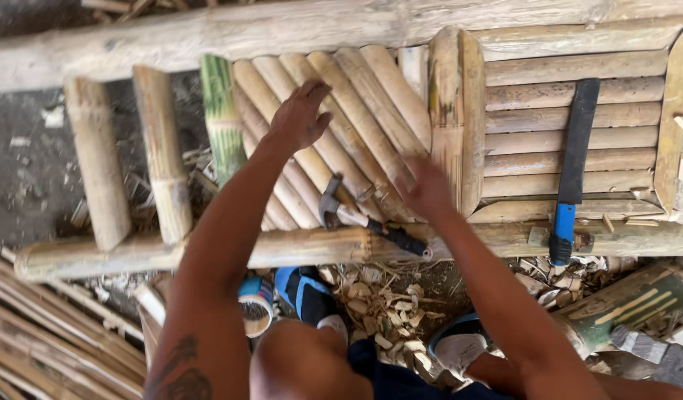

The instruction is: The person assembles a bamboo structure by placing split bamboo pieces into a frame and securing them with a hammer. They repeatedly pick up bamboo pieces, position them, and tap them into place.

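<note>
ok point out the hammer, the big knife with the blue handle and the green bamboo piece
hammer [340, 211], head view, on the metal head end, lying on the slats
knife with the blue handle [576, 148], head view, on the dark blade
green bamboo piece [223, 118], head view, on its upper half

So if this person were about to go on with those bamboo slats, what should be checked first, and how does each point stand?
1. Left hand steadies the loose slats: ok, palm flat on them.
2. Hammer within reach: ok, it lies on the slats by the right hand.
3. Right hand grips the hammer: not ok, it rests beside it.
4. Loose slats lie in line with the fixed slats: not ok, they fan out slanted.
5. Machete out of the way: ok, it lies on the fixed slats to the right.
6. Nails at hand: cannot tell.
</note>
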